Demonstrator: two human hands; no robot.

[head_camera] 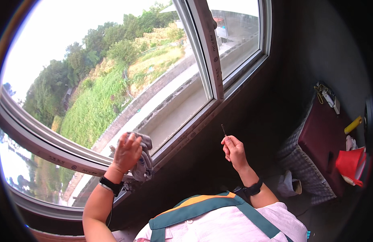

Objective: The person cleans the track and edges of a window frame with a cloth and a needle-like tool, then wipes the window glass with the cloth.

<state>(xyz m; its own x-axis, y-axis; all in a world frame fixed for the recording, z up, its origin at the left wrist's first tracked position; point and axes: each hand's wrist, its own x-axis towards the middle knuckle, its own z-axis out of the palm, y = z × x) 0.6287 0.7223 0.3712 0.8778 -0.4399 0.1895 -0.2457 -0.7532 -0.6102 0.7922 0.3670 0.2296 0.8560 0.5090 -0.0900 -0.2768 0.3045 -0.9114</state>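
My left hand [127,153] is on a crumpled grey cloth [144,169], fingers curled over it, at the lower corner of the white PVC window frame [186,133]. Part of the cloth hangs below the sill edge. Held up in front of the dark wall, my right hand [234,151] pinches a thin, short metal tool [223,129] between thumb and fingers. Its tip points upward; its exact kind is too small to tell. The large glass pane [114,78] lies beyond my left hand.
A mullion [215,60] bearing print divides the window. To the right stands a table with a dark red top [316,133] and a checked cloth [295,157]. On it lie a red pouch [349,163], a yellow cylinder [353,125] and a white device [329,98]. A bag [287,184] sits beside it.
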